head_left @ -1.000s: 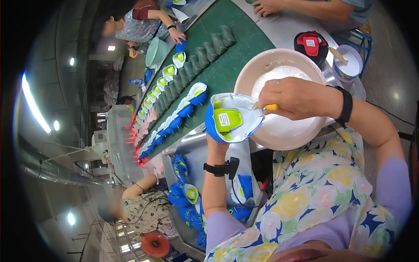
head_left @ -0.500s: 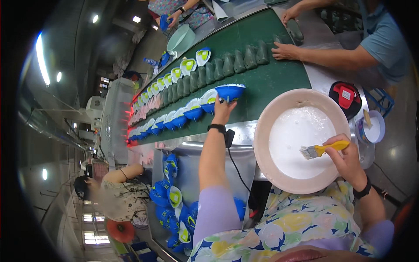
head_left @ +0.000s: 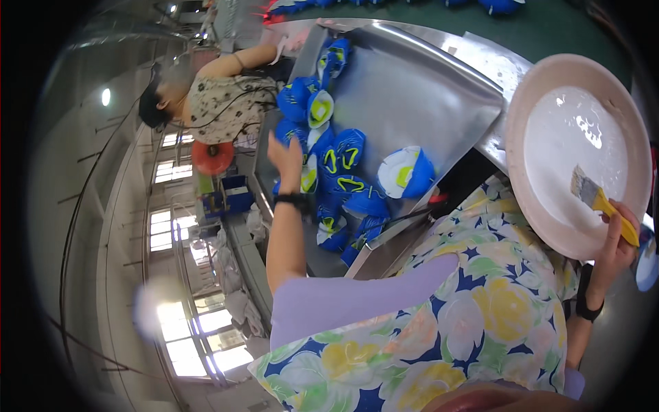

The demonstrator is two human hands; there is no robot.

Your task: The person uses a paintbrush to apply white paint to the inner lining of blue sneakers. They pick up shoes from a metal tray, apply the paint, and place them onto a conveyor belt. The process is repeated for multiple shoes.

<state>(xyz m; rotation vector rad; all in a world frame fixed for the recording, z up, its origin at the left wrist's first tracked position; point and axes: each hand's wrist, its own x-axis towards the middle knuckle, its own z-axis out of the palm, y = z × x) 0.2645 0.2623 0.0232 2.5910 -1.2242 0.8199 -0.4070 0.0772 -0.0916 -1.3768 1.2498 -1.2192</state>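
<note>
My left hand reaches over the left side of a metal tray, its fingers apart and nothing seen in them. Beside it lies a heap of blue shoe uppers with lime-green and white parts. One upper sits apart from the heap, its white lining showing. At the right, my right hand grips a paintbrush by its yellow handle. The bristles are over the white liquid in a pale pink basin.
Beyond the tray runs a green conveyor belt with blue uppers along its near edge. A co-worker in a dark cap is at the left. Near that person are a red round seat and a blue crate. A small bucket stands beyond my right hand.
The view has swung left and down. My left hand has let go of the blue upper on the belt and moved to the heap in the tray. My right hand still holds the paintbrush.
</note>
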